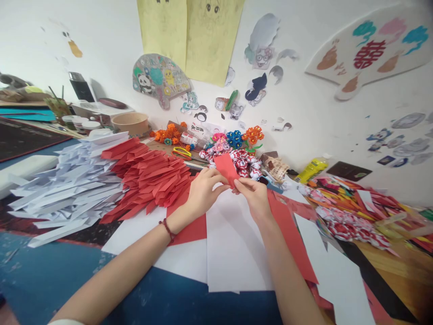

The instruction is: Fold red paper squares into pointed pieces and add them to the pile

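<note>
A small red paper piece (226, 168) is held up between both hands, above the white sheets (237, 243). My left hand (205, 188) pinches its left edge, fingers closed. At its lower right corner, my right hand (252, 193) grips the paper between thumb and fingers. Left of the hands lies a big pile of folded red strips (152, 176), with a pile of folded white strips (77, 180) beside it. Larger red sheets (291, 230) stick out from around the white ones.
Paper flowers (237, 140), a yellow-handled pair of scissors (181, 152) and a round tub (130, 123) stand along the wall. On the right are a yellow bottle (313, 169), red-and-white folded chains (348, 223) and loose white sheets (341, 271).
</note>
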A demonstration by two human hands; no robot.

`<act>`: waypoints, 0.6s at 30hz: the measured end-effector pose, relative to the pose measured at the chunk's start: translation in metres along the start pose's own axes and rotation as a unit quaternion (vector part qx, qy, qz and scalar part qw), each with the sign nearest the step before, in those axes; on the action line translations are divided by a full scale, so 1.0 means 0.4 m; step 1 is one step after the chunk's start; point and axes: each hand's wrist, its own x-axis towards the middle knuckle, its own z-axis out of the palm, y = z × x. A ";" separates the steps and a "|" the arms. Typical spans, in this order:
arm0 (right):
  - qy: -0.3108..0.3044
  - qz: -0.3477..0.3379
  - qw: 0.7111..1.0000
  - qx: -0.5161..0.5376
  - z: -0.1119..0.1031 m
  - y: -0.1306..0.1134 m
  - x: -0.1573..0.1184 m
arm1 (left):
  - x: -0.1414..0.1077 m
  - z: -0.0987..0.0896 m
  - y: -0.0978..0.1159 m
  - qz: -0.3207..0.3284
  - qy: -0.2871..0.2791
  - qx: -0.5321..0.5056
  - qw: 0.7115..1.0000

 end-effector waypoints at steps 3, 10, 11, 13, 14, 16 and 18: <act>0.009 0.003 1.000 0.019 0.008 -0.008 -0.005 | 0.007 -0.007 0.001 -0.032 0.024 -0.036 0.999; -0.030 0.004 0.999 0.041 0.012 -0.016 -0.008 | 0.011 0.005 -0.012 -0.159 -0.022 -0.231 0.960; -0.036 0.007 0.998 0.044 0.012 -0.016 -0.008 | 0.011 0.007 -0.013 -0.161 -0.050 -0.263 0.950; -0.047 0.012 0.998 0.048 0.012 -0.016 -0.009 | 0.010 0.010 -0.015 -0.154 -0.075 -0.299 0.939; -0.052 0.014 0.997 0.048 0.012 -0.016 -0.009 | 0.010 0.010 -0.015 -0.150 -0.073 -0.303 0.938; -0.060 0.017 0.997 0.046 0.012 -0.016 -0.010 | 0.010 0.007 -0.012 -0.147 -0.059 -0.295 0.942; -0.066 0.018 0.997 0.041 0.013 -0.016 -0.011 | 0.011 0.003 -0.009 -0.149 -0.053 -0.285 0.945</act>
